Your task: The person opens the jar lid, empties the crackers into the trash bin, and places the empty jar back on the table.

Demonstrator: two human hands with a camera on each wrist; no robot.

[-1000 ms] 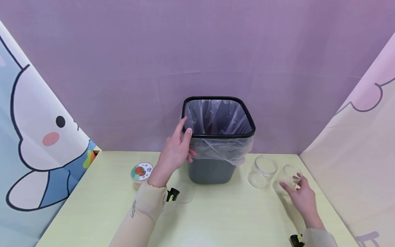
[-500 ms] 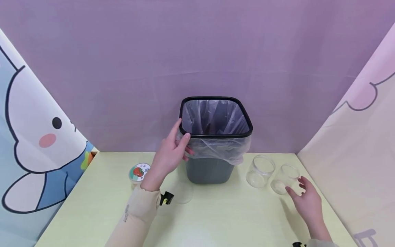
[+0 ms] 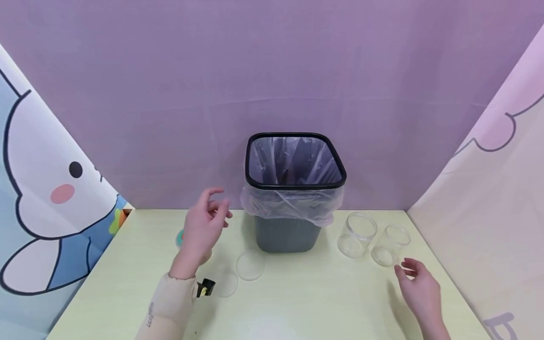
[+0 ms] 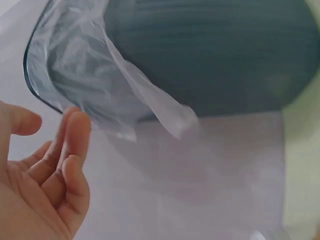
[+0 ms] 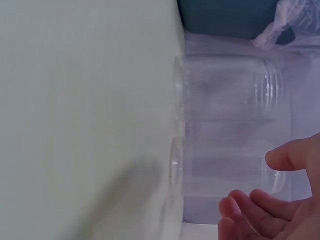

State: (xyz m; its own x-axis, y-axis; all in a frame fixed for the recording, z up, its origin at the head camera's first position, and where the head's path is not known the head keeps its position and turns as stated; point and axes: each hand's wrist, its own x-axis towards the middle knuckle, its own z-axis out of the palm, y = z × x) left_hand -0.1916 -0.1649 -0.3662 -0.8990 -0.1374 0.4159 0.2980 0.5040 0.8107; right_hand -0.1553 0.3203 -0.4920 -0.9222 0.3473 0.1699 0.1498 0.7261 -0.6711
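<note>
My left hand point(image 3: 203, 231) is in the air left of a grey waste bin point(image 3: 289, 235), fingers loosely bent and holding nothing. The bin has a black rim and a translucent bin liner point(image 3: 293, 203) folded over it. Behind the left hand, a small tub point(image 3: 179, 238) with a printed lid is mostly hidden. My right hand point(image 3: 421, 290) hovers by the nearer of two clear jars point(image 3: 390, 245), its fingers relaxed and apart from each other. The other clear jar point(image 3: 357, 236) stands between that one and the bin. Both jars are upright and lidless.
Two clear round discs, like lids, lie flat on the table: one disc point(image 3: 250, 265) in front of the bin, another disc point(image 3: 228, 284) closer to the left wrist. A purple cloth point(image 3: 191, 118) hangs behind the table point(image 3: 306, 293), with printed cloths at both sides.
My left hand has let go of the bin's rim and moved left and down toward the tub. My right hand has released the nearer jar and drawn back toward me; the jar stays standing.
</note>
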